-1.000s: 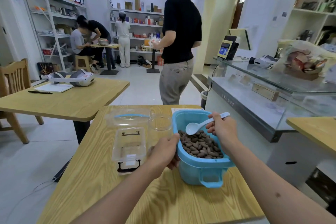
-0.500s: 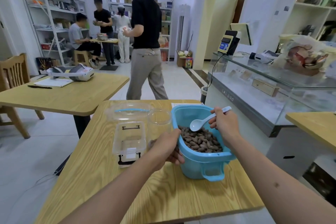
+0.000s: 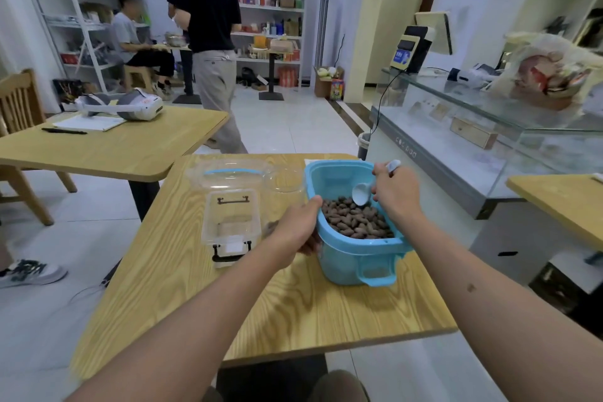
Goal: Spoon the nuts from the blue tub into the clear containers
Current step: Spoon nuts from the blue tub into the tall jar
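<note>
A blue tub (image 3: 352,258) holding brown nuts (image 3: 354,220) stands on the right half of the wooden table (image 3: 293,313). My left hand (image 3: 295,232) grips the tub's left rim. My right hand (image 3: 396,191) holds a pale spoon (image 3: 363,191) by its handle, the bowl tipped down just above the nuts. To the left of the tub stand a clear box with black latches (image 3: 231,222), a clear round container (image 3: 284,181) and a clear tub with a blue band (image 3: 228,171).
A glass display counter (image 3: 473,140) runs along the right. Another wooden table (image 3: 107,143) with a headset (image 3: 130,104) and papers is at left, with a chair (image 3: 19,108). A person in a black top (image 3: 212,42) walks away beyond the table; another sits by the shelves.
My right hand has tipped the spoon from level above the tub down toward the nuts. The person in black has walked farther away to the left. My left hand stays on the rim.
</note>
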